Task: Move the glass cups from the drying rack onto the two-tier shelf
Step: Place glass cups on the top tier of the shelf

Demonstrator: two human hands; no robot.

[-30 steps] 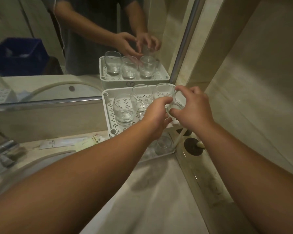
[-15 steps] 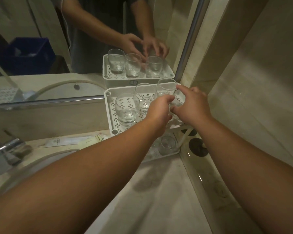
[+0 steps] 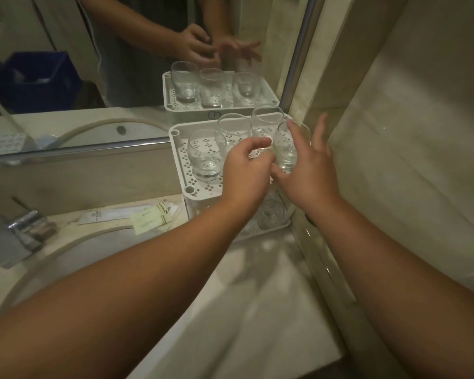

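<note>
Right hand spread beside the fragile, slick glass cup; left hand loosely curled, holding nothing; take it mid-wall.

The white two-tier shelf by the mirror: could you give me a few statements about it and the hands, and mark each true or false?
1. Four glass cups stand upright on the shelf's top tier. True: the left cup, two back cups and the right cup.
2. The right hand is closed around a cup. False: its fingers are spread open beside the right cup.
3. A glass sits on the lower tier. True.
4. The top tier is a solid sheet. False: it is perforated with small holes.
5. The left hand rests on the faucet. False: it is at the top tier, among the cups.
</note>
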